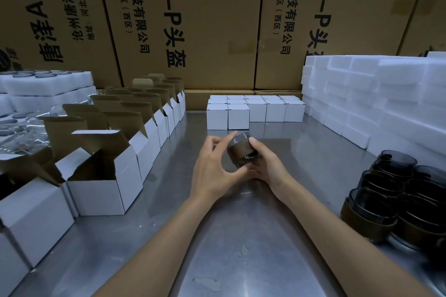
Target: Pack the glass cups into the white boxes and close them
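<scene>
You held a smoked glass cup [242, 152] above the middle of the steel table [241, 236], tilted on its side with a brown sleeve wrapped round its body. Your right hand [268, 164] cradled it from the right and below, thumb curled over the upper edge. Your left hand [214, 166] met it from the left, thumb pressed against the lower side and fingers arched over the top, fingertips touching the rim end; the grip there looked light rather than closed tight.

To your left stood a row of open white boxes [106, 190], flaps raised and brown insides showing, running from the near edge back toward the wall. The nearest open one sat just left of your left wrist. At the back of the table a block of closed white boxes [253, 111] stood packed side by side, with some stacked behind.

On your right, near the table edge, stacks of dark glass cups [391, 195] waited, several with brown sleeves. Behind them rose a wall of white foam blocks [374, 99]. On the far left lay foam trays [45, 84] holding more cups, with clear plastic wrap [26, 132] in front. Large brown cartons [205, 24] with printed lettering stood against the back.
</scene>
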The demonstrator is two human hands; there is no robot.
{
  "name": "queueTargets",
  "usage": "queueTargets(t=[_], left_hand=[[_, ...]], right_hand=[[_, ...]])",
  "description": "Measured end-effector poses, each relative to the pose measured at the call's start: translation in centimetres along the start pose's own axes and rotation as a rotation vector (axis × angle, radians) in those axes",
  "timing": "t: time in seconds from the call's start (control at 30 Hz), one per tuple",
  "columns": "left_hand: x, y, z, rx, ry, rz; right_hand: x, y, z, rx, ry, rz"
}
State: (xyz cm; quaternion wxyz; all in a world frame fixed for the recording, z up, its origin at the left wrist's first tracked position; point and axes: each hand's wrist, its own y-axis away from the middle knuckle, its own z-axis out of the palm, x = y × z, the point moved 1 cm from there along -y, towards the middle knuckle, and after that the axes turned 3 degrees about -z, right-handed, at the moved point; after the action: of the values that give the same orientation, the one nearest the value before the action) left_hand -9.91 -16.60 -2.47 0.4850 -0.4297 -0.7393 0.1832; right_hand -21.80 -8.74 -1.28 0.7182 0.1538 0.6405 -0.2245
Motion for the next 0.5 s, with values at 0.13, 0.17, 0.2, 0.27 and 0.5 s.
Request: queueTargets(t=[0.13,0.17,0.2,0.27,0.5], left_hand=[[-0.12,-0.10,0.17,-0.039,0.010,-0.035],[-0.16,-0.11,0.26,-0.060,0.023,-0.039],[-0.20,-0.11,0.40,-0.084,0.037,-0.042],[-0.28,-0.09,0.61,-0.108,0.053,-0.052],[-0.23,-0.10,0.32,-0.021,0.008,-0.001]], right_hand=[[-0.10,0.05,0.03,0.022,-0.045,0.016],[-0.19,0.05,0.04,0.022,-0.074,0.024],[-0.33,0.05,0.02,0.013,-0.110,0.029],[-0.67,0.16,0.03,-0.030,-0.168,0.034],[0.18,-0.39,-0.18,0.030,-0.110,-0.015]])
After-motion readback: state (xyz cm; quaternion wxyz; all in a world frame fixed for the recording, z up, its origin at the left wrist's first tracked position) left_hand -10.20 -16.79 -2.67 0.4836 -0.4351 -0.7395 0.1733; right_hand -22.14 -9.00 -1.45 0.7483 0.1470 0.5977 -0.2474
